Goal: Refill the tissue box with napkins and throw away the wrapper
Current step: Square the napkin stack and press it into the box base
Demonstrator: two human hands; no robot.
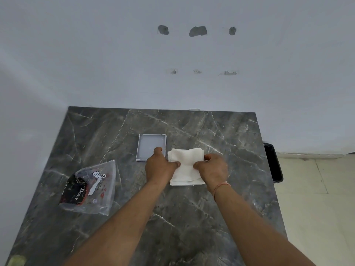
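Observation:
A stack of white napkins lies on the dark marble table, just right of a shallow open grey tissue box. My left hand grips the stack's left edge, thumb on top, and partly covers the box's near right corner. My right hand grips the stack's right edge, thumb pressed on the napkins. The clear plastic wrapper with black and red print lies crumpled on the table at the left, apart from both hands.
A black bin stands on the floor beside the table's right edge. A white wall runs behind the table's far edge. Pale floor tiles show at the right.

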